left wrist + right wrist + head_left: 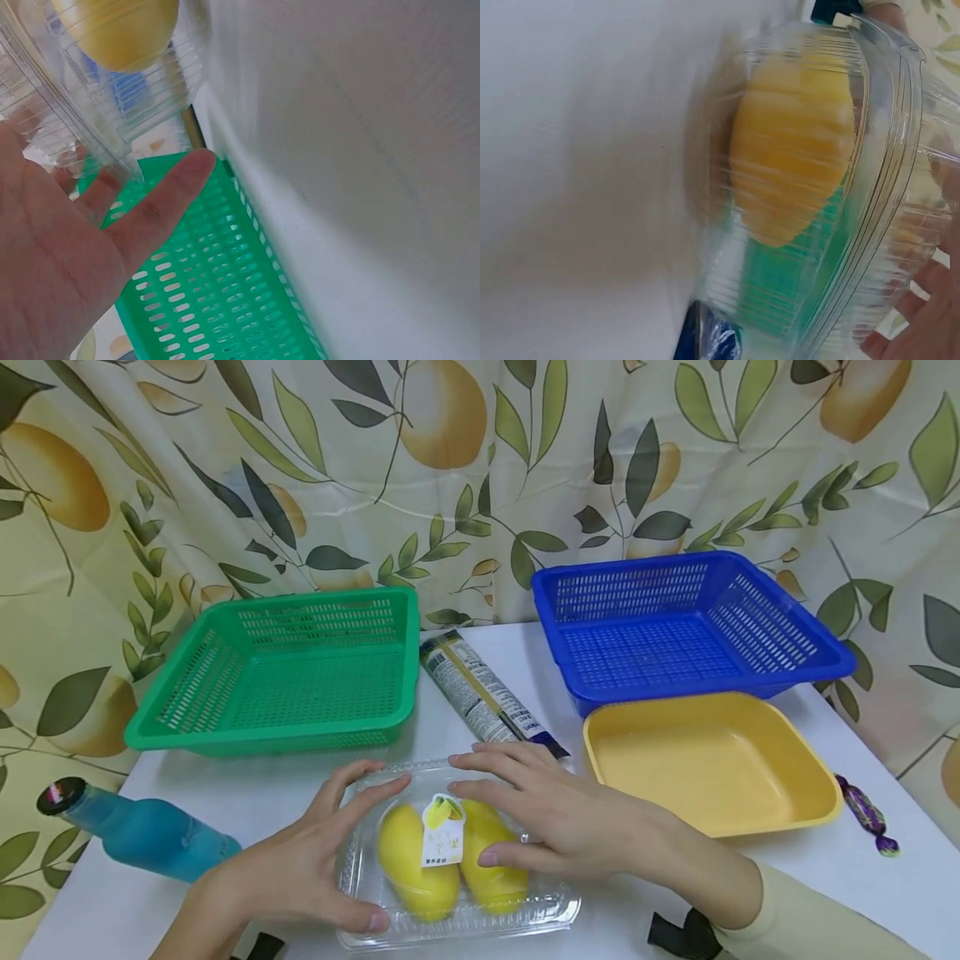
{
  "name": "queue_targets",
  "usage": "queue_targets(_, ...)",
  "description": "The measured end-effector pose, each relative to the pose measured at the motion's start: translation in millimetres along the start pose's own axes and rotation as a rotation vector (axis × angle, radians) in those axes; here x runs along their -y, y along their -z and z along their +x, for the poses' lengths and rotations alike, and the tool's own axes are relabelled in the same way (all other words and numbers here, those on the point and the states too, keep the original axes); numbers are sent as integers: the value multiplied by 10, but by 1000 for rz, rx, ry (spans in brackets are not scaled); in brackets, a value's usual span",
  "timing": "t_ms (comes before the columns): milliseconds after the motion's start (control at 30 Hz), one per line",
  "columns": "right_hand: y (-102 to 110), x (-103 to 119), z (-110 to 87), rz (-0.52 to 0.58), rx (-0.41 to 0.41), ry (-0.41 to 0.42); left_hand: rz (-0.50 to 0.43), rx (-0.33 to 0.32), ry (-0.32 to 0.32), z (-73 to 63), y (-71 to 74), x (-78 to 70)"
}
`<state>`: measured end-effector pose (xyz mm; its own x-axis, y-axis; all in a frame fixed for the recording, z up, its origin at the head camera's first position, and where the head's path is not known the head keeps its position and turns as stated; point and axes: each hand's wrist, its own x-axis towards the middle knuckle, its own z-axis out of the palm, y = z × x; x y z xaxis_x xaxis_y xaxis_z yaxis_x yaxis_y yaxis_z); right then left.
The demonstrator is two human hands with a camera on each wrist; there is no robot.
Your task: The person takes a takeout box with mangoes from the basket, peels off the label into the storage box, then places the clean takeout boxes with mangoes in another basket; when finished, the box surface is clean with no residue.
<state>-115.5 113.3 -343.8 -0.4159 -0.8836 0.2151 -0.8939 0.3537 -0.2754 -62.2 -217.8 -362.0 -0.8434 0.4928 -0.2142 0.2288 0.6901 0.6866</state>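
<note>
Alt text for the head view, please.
Two hands, left and right, rest on a clear box of two yellow fruits on a white table, with green and blue baskets behind.

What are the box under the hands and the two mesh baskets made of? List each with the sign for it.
Clear clamshell box: thin transparent plastic, glossy and ribbed; the yellow fruits show through it.
Green basket: moulded plastic, probably rigid, with slotted walls and floor and a slight sheen.
Blue basket: seemingly the same perforated plastic in blue.
</note>
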Motion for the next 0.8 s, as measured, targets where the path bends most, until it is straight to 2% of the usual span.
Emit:
queue_targets(467,-37,-4,122,52,3,39,2,12,10,9,7,7)
queue_targets(800,-43,34,271,115,44,74,11,19,16,15,37,-23)
